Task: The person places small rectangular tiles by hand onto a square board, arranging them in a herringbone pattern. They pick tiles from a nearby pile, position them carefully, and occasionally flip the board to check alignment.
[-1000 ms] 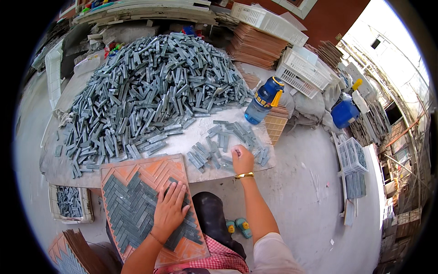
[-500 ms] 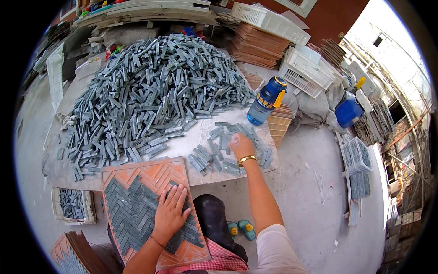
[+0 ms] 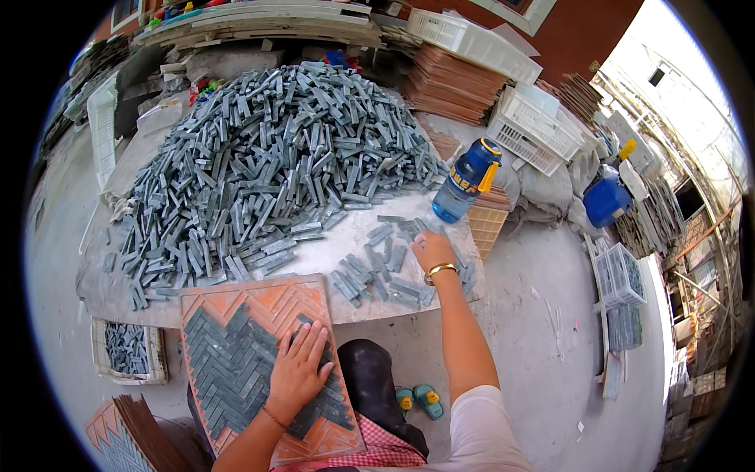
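Observation:
An orange grooved tray (image 3: 259, 296) lies tilted across my lap, its upper end at the table's front edge. Dark grey-green stone strips (image 3: 224, 354) fill much of it in a herringbone pattern. My left hand (image 3: 299, 366) rests flat on those strips, fingers stretched out. Over a loose scatter of the same stone strips (image 3: 354, 275) on the table, my right hand (image 3: 432, 252) has its fingers curled and closed. What they hold, if anything, is hidden behind the hand. A large heap of stone strips (image 3: 275, 165) rises beyond.
A blue water bottle (image 3: 464, 185) stands on the table's right side, just past my right hand. Below the table at left is a white crate (image 3: 161, 358) of strips. White baskets (image 3: 539, 130) and stacked orange sheets (image 3: 448, 82) stand at the back right.
The whole view has shifted slightly, so things appear a little farther right. My left hand stays flat on the tray; my right hand remains closed over the scattered strips.

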`<move>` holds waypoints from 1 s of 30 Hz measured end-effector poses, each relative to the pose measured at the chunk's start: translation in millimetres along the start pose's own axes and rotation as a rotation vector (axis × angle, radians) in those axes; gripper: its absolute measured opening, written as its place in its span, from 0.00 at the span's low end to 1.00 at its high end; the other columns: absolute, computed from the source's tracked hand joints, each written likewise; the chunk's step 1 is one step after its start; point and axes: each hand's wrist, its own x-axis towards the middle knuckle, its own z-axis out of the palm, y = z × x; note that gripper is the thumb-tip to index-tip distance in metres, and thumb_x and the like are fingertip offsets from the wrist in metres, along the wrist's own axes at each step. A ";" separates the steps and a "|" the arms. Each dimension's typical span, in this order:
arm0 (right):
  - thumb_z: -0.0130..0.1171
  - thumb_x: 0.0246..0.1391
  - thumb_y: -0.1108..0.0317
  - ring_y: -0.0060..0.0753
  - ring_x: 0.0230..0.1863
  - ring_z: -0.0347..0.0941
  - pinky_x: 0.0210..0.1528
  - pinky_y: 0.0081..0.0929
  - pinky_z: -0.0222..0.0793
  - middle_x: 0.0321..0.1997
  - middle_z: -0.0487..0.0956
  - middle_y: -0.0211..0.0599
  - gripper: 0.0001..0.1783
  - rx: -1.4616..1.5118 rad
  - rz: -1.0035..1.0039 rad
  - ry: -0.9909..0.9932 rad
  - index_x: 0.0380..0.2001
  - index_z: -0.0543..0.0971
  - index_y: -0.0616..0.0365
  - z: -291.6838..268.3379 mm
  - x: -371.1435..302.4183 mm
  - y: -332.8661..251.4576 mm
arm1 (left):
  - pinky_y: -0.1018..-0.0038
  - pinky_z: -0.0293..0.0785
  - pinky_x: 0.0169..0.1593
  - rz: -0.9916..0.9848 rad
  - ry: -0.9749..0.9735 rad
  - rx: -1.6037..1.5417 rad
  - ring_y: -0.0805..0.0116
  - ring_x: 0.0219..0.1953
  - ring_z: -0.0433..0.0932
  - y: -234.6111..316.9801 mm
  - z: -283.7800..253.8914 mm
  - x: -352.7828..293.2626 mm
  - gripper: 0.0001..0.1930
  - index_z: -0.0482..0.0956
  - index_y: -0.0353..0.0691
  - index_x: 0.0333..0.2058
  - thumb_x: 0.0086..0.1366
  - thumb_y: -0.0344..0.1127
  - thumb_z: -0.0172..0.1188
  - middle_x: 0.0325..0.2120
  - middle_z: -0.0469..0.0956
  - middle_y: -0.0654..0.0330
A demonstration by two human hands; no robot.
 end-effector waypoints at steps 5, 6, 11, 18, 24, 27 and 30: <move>0.47 0.52 0.71 0.44 0.48 0.69 0.49 0.39 0.66 0.45 0.75 0.41 0.16 -0.054 -0.385 0.341 0.45 0.74 0.55 37.3 38.3 0.9 | 0.59 0.48 0.64 0.014 -0.014 -0.006 0.59 0.62 0.56 3.7 -1.4 7.4 0.33 0.61 0.37 0.57 0.53 0.40 0.59 0.59 0.60 0.55; 0.49 0.50 0.71 0.44 0.53 0.66 0.52 0.37 0.64 0.50 0.73 0.41 0.20 -0.150 -0.344 0.276 0.49 0.70 0.54 43.0 43.9 -5.7 | 0.59 0.48 0.64 0.016 -0.018 -0.013 0.59 0.62 0.57 4.9 -1.8 8.9 0.33 0.62 0.37 0.57 0.53 0.40 0.59 0.59 0.60 0.55; 0.46 0.50 0.71 0.38 0.55 0.65 0.52 0.45 0.60 0.42 0.76 0.38 0.19 -0.351 -0.210 0.070 0.48 0.71 0.51 52.3 58.7 -31.9 | 0.59 0.47 0.64 0.007 -0.004 -0.027 0.57 0.61 0.57 2.8 1.4 7.1 0.32 0.62 0.38 0.57 0.53 0.39 0.59 0.59 0.61 0.55; 0.52 0.43 0.71 0.59 0.42 0.70 0.42 0.47 0.67 0.36 0.76 0.55 0.12 0.382 0.032 0.334 0.35 0.71 0.62 1.8 64.0 1.7 | 0.58 0.48 0.63 -0.002 -0.010 -0.023 0.56 0.61 0.58 5.3 -1.3 6.5 0.32 0.62 0.38 0.57 0.52 0.38 0.59 0.58 0.61 0.54; 0.59 0.42 0.61 0.55 0.43 0.71 0.45 0.40 0.68 0.34 0.77 0.55 0.18 0.057 -0.102 0.139 0.33 0.75 0.65 -0.5 50.7 45.0 | 0.57 0.49 0.63 0.008 -0.012 -0.033 0.56 0.61 0.58 4.8 -3.6 5.6 0.33 0.62 0.37 0.57 0.52 0.38 0.59 0.58 0.60 0.53; 0.60 0.42 0.58 0.53 0.45 0.71 0.47 0.39 0.68 0.40 0.75 0.52 0.21 -0.029 0.047 -0.010 0.38 0.77 0.60 4.6 51.9 43.0 | 0.57 0.48 0.63 0.025 0.010 -0.027 0.56 0.61 0.58 3.2 -1.2 5.5 0.33 0.62 0.37 0.57 0.52 0.38 0.59 0.59 0.60 0.53; 0.62 0.41 0.59 0.52 0.45 0.71 0.48 0.39 0.68 0.42 0.75 0.51 0.22 -0.053 0.169 0.046 0.40 0.77 0.57 -2.3 50.3 37.7 | 0.57 0.48 0.63 0.017 0.004 -0.024 0.56 0.61 0.58 2.3 -1.0 5.4 0.33 0.62 0.37 0.57 0.52 0.38 0.59 0.59 0.60 0.54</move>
